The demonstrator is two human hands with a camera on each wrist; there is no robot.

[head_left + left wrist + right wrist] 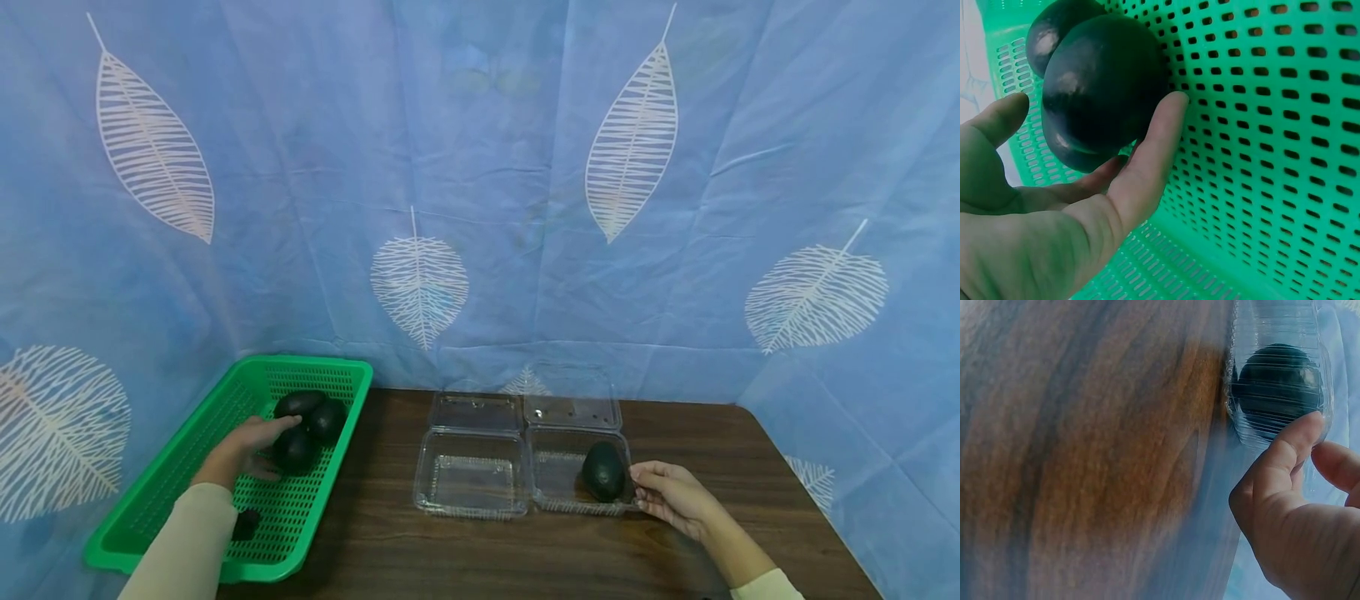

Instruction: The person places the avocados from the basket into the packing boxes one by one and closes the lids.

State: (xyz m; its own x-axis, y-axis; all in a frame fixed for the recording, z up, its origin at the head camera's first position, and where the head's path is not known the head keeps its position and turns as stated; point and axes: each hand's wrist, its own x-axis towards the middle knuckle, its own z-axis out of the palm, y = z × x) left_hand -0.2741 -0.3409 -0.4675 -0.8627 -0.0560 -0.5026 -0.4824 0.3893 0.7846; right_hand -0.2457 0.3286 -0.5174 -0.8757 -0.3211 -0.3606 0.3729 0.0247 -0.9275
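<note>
My left hand [251,446] reaches into the green basket [187,467] at far left, fingers loosely open around a dark avocado [1100,87], not yet gripping. My right hand [671,496] pinches the clear box [558,492] rim; one avocado [603,471] is packed, three remain.

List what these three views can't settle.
- Left hand grip: the head view is too small, and in the left wrist view the avocado hides the fingertips.
- Small dark item in the green basket: the sleeve partly covers it.
- Right hand: the right wrist frame edge cuts off its fingers.
</note>
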